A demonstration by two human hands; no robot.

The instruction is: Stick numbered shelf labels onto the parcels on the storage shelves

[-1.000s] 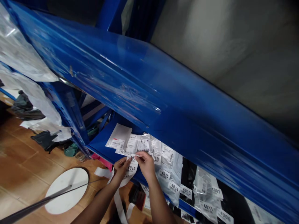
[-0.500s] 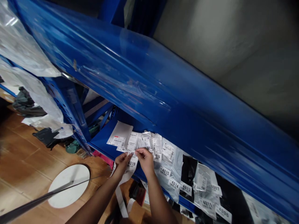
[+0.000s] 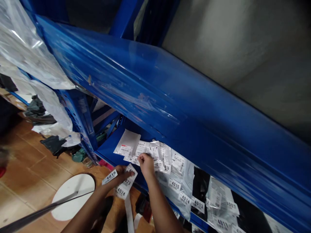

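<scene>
My left hand [image 3: 121, 173] is closed on a strip of white number labels [image 3: 121, 192], whose printed numbers include 4024. A label reading 4019 [image 3: 109, 177] sticks out on the left side of that hand. My right hand [image 3: 146, 164] has its fingers pinched together at a number label [image 3: 136, 160] on the lower edge of a white parcel [image 3: 141, 148]; its fingertips cover part of the number. Left of it lies a pale grey parcel [image 3: 127, 142] with a printed sticker. To the right, a clear-wrapped parcel [image 3: 154, 151] bears the label 4017 [image 3: 158, 165].
Grey and black mailer bags with number labels, such as 4015 [image 3: 174, 184] and 4013 [image 3: 198, 204], line the blue shelf [image 3: 109, 149]. A broad blue beam [image 3: 136, 84] crosses above. White plastic hangs at left, and a round white disc [image 3: 73, 197] stands by the tiled floor.
My left hand has moved left and down with the label strip, away from my right hand. A number label now lies on the white parcel under my right fingertips. The view has shifted slightly.
</scene>
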